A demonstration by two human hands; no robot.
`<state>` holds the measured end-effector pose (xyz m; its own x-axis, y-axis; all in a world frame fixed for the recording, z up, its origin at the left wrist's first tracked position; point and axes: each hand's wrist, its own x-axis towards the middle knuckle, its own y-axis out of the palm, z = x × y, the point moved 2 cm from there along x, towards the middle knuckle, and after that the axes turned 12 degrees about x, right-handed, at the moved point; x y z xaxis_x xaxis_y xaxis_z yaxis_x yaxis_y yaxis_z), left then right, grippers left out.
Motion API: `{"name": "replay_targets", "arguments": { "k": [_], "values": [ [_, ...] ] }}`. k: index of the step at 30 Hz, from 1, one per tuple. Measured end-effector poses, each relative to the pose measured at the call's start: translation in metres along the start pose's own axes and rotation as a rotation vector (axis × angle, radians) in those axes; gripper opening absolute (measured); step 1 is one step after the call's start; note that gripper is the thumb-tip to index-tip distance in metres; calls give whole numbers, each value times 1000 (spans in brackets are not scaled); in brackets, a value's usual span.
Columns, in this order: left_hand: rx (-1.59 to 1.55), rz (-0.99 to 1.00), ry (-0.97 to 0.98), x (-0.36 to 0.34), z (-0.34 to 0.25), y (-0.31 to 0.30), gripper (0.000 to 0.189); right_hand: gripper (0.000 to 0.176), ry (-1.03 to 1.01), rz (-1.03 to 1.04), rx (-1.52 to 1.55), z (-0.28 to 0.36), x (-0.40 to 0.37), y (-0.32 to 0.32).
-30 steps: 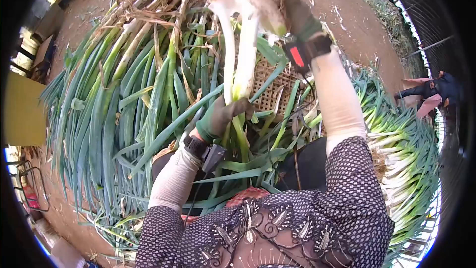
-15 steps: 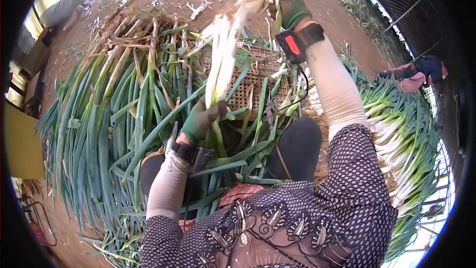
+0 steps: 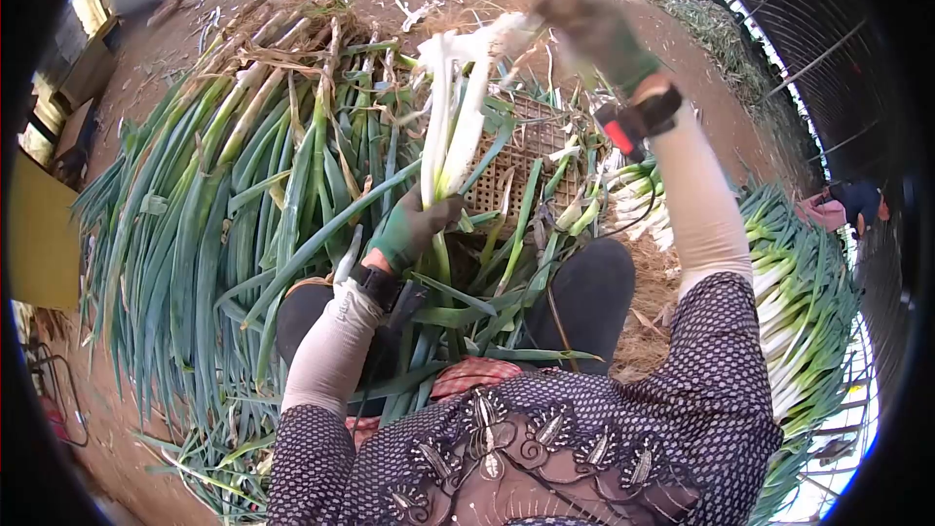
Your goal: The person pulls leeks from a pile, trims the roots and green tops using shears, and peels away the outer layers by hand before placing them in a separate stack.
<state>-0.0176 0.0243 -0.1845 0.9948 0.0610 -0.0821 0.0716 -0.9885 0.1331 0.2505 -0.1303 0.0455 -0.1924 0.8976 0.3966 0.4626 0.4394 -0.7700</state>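
Note:
Wrapped round a few long green onions (image 3: 458,136) is my left hand (image 3: 411,234), in a green and brown work glove. It grips them where the white stalks turn green, and the white ends point up and away from me. My right hand (image 3: 596,29), gloved too, is up beyond the white ends and smeared by motion. A pale, stringy strip of skin or root (image 3: 506,31) stretches between the onion ends and that hand. Whether its fingers close on the strip is too blurred to see.
A large pile of untrimmed green onions (image 3: 253,185) lies to my left. Cleaned ones with white stalks (image 3: 779,302) are stacked to my right. A woven crate (image 3: 531,136) stands in front of my knees, with loose leaves about it. Another person (image 3: 845,206) is at the far right.
My right hand has moved up and to the right, away from the onion ends, and is now blurred. My left hand keeps its hold on the onions, nearly in place.

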Motion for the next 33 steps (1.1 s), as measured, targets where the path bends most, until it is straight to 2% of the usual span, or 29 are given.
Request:
{"name": "replay_targets", "arguments": {
  "k": [1,3,5,7,8,10,11,12,13,14,15,16,17,19,20,22,23,25,27,28,29,31,32,33],
  "values": [
    [-29,-24,1,-1,0,4,35,61,566,-42,580,59,41,-21],
    [-83,-68,-1,-3,0,12,38,55,615,182,676,87,58,-2],
    [-26,-96,-5,-6,-2,13,39,37,679,444,406,88,60,20],
    [-3,-126,-17,-6,-2,11,40,25,697,464,421,72,71,22],
    [-37,-117,9,-6,-1,10,39,28,801,567,436,63,77,21],
    [-102,-95,62,-2,2,6,39,23,630,193,96,14,44,53],
    [-92,-85,42,-4,3,5,39,21,816,128,109,2,47,27],
    [-82,-76,21,-7,4,5,38,21,866,60,127,-28,31,23],
    [-68,-66,3,-9,3,3,38,26,987,108,138,-32,28,-4],
    [-78,-78,12,-11,-2,2,35,29,1087,89,116,-64,2,-3],
    [-92,-87,24,-14,-8,2,33,28,1184,-155,111,-91,-28,0],
    [-107,-99,34,-14,-11,1,31,25,1415,-222,268,-103,-51,-5],
    [-97,-81,37,-12,-7,-1,31,26,1506,-345,511,-98,-66,-9],
    [-78,-48,41,-7,1,-8,29,30,1773,-251,801,-58,-55,-16],
    [-60,-67,34,-6,1,-7,29,30,1397,-75,761,-68,-82,22],
    [-19,-104,10,-8,-9,-6,30,34,1165,105,1066,-29,-83,46],
    [-16,-113,6,-7,-9,-8,32,37,1295,125,1435,32,-47,30],
    [-14,-136,0,-3,-7,-12,38,37,914,175,1882,84,-67,107],
    [-107,-145,38,4,6,-14,35,44,724,254,1902,159,-34,115],
    [-101,-139,35,6,12,-17,35,45,1020,191,1766,193,-9,82],
    [-93,-130,29,6,18,-21,34,52,1183,301,1658,210,13,72],
    [-76,-115,54,2,14,-23,36,50,1275,50,1724,219,9,112],
    [-27,-125,44,0,9,-27,38,47,1178,-61,1762,212,7,114],
    [21,-133,36,0,5,-31,40,47,1219,-54,1723,201,15,100]
  ]
}}
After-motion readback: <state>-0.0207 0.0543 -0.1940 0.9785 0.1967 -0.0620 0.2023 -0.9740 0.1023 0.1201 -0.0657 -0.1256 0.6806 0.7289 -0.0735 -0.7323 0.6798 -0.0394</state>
